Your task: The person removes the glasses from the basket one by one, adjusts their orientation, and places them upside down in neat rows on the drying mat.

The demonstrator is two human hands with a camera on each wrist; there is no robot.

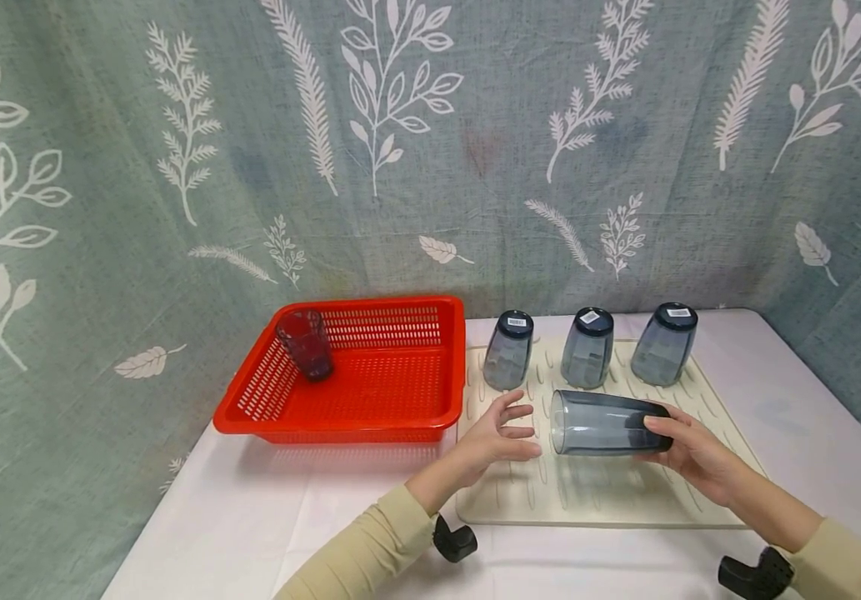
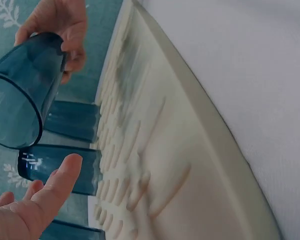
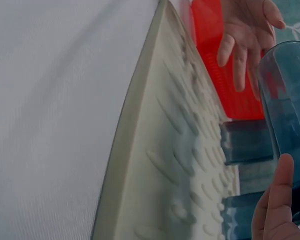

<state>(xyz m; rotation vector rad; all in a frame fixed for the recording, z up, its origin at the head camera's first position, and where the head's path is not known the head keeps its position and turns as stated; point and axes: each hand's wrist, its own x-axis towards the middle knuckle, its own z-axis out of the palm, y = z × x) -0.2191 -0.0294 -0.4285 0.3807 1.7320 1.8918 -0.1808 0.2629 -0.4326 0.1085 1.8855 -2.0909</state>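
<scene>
A blue-tinted drinking glass [image 1: 603,423] lies sideways in the air above a cream drying mat [image 1: 610,504]. My right hand [image 1: 700,454] grips it round its dark base, and the glass's mouth points left. Just off that mouth, my left hand [image 1: 486,442] is held with its fingers spread, touching nothing. In the left wrist view the glass [image 2: 30,85] tilts with its mouth toward the camera. Behind, three like glasses stand upside down on the mat: a left one [image 1: 508,350], a middle one [image 1: 588,348] and a right one [image 1: 665,343], each with a white label on its base.
Left of the mat sits a red plastic basket [image 1: 250,425] with slotted walls. Inside it, one glass [image 1: 306,346] leans against the left back corner. A leaf-patterned curtain [image 1: 430,167] hangs behind the white-covered table [image 1: 325,517].
</scene>
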